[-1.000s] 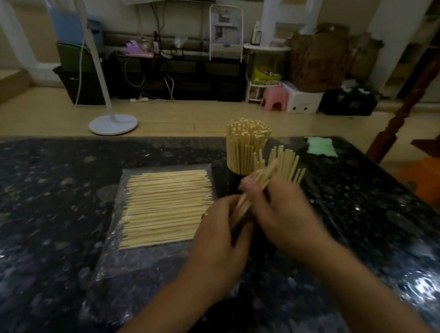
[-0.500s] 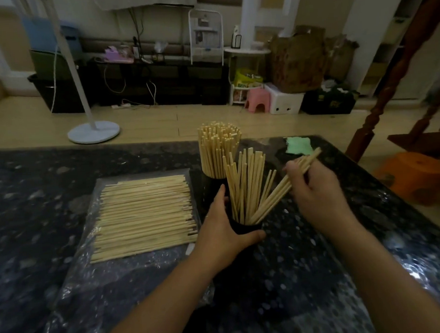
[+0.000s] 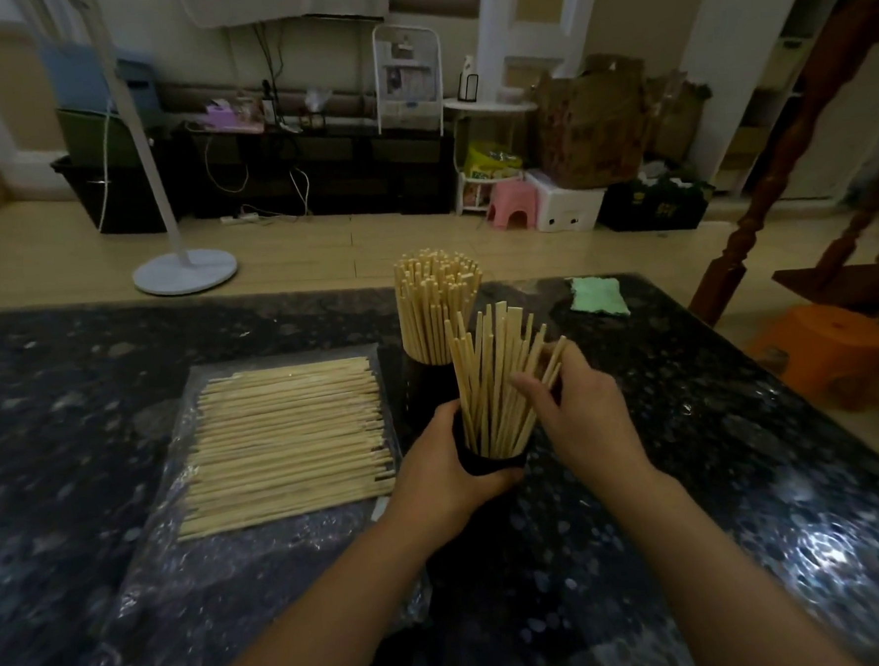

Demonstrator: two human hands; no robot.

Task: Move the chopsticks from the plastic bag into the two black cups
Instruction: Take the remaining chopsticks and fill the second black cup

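Note:
A clear plastic bag lies flat on the dark stone table, with a row of pale wooden chopsticks lying inside it. Two black cups stand to its right. The far cup is packed full of upright chopsticks. My left hand grips the near cup around its side. This cup holds a looser bunch of chopsticks. My right hand holds the right side of that bunch, fingers curled round a few leaning sticks.
A green cloth lies at the table's far right edge. Beyond the table are a white fan stand, a pink stool and an orange stool. A wooden chair post rises at the right.
My right hand has carried a handful of chopsticks to the near cup and dropped them in. It has now moved in against the bunch. My left hand keeps its grip on the cup.

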